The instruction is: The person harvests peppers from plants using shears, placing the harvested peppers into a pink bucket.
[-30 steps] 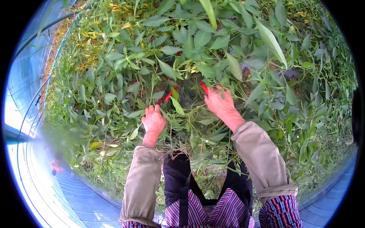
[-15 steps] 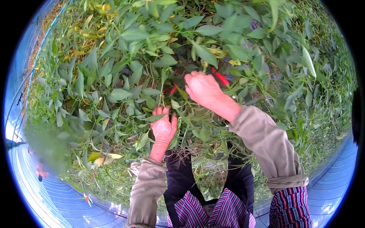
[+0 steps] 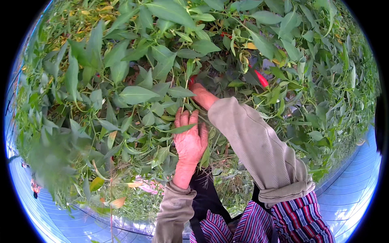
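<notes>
My left hand lies back up against the stems and leaves of a chili plant, its fingers stretched out and the thumb apart. A narrow leaf crosses it. Just beyond, my right hand reaches into the foliage; its fingers are hidden under the leaves, so what they hold does not show. Right by them a red chili pepper shows in part. A second red chili hangs bare to the right of my right hand. Farther off, another bit of red chili shows between leaves.
Dense chili leaves surround both hands. Yellowed leaves hang at the lower left, near a pink patterned thing low among the plants. Blue sheeting curves along the rim of the view. A blurred leaf hangs close at the left.
My right hand has moved left and deeper into the leaves, and its fingers have gone out of sight. My left hand stays near the stems. The view has shifted closer to the plants.
</notes>
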Action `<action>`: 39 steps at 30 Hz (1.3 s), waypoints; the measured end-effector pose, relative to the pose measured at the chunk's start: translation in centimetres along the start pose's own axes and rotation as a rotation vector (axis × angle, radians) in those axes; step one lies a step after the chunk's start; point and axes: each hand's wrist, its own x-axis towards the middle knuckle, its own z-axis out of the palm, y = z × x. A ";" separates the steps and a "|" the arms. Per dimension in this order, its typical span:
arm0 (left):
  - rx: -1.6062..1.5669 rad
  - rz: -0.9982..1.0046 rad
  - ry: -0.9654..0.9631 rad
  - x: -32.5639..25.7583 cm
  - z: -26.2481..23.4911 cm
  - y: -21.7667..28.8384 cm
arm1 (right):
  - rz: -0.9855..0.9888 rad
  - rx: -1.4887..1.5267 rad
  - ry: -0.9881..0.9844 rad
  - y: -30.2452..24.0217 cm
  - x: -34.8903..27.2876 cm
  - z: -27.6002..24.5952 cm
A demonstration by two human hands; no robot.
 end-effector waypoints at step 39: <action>-0.304 -0.139 0.124 -1.4 -1.0 -2.6 | -0.143 1.235 0.102 -0.5 -15.7 -3.5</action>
